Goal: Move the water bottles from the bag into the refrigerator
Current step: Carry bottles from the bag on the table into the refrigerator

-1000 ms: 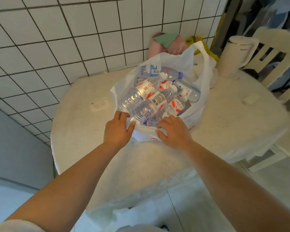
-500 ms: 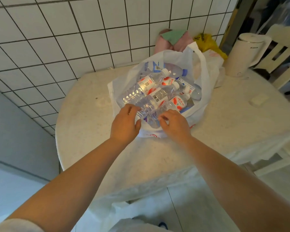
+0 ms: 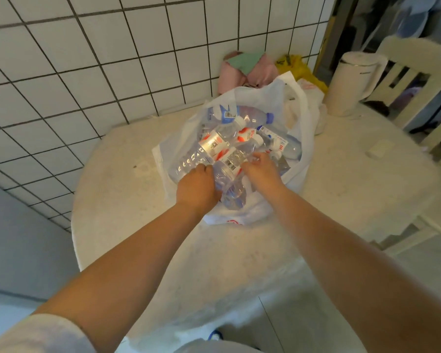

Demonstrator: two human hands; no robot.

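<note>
The task looks barely begun: the water bottles (image 3: 229, 149) all lie heaped in the white bag (image 3: 270, 103) on the table (image 3: 341, 179), where the left hand (image 3: 197, 187) and right hand (image 3: 261, 170) each curl onto a bottle, no refrigerator in sight.

Both hands have advanced from the near rim of the bag (image 3: 297, 110) into its mouth. Left hand (image 3: 197, 188) now curls over the nearest water bottle (image 3: 229, 171); right hand (image 3: 261, 170) reaches among bottles just beyond it.
</note>
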